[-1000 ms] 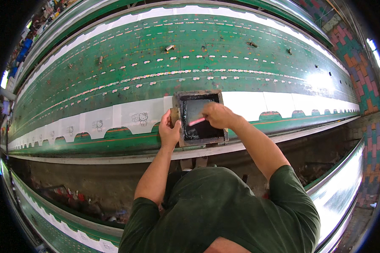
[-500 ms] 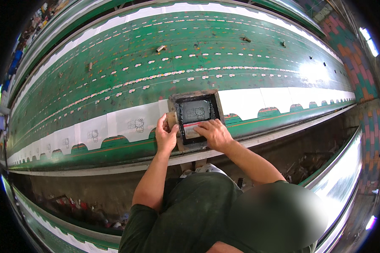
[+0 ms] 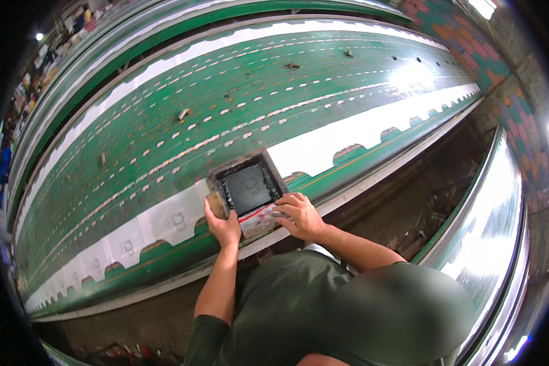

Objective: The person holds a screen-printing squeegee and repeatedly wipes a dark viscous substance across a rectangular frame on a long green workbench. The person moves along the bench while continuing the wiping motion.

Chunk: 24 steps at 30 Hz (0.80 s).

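No words are legible; no numbers either.

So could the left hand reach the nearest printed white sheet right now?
Likely yes: the left hand sits close to the printed white sheet, and nothing visible blocks the way. It's holding the square frame, though, so it would probably need to let go first.

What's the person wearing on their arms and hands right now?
The left hand and right hand are ungloved, and the forearms are bare. Dark green short sleeves match the shirt. I see no wristband.
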Available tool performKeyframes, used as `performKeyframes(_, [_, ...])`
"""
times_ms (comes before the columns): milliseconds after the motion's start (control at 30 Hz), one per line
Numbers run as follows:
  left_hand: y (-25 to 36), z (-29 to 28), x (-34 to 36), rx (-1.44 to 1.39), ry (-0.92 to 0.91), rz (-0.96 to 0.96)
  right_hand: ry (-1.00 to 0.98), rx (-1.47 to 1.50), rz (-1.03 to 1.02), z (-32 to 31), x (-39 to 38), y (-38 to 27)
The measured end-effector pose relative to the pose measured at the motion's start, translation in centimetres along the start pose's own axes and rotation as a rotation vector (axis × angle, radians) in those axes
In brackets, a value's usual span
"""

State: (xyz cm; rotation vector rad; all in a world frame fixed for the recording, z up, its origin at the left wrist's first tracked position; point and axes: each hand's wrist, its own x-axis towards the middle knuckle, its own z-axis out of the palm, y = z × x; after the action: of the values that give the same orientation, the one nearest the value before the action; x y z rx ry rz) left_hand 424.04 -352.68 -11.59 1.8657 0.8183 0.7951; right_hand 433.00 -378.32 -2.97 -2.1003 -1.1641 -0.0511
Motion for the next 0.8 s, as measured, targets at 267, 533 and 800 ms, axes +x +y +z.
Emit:
performKeyframes(267, [5.8, 4.9, -1.5, -0.11, 0.009, 0.154, 0.08, 0.517, 0.525, -4.0, -5.5, 7.1])
performKeyframes(533, [7.9, 18.2, -6.3, -0.236, 0.038, 0.061, 0.125, 0.49, 0.489, -12.4, -9.5, 16.4])
performKeyframes(800, [11.1, 23.9, -8.2, -0.161, 0.039, 0.03, 0.042, 0.138, 0.082, -19.0, -9.3, 19.8])
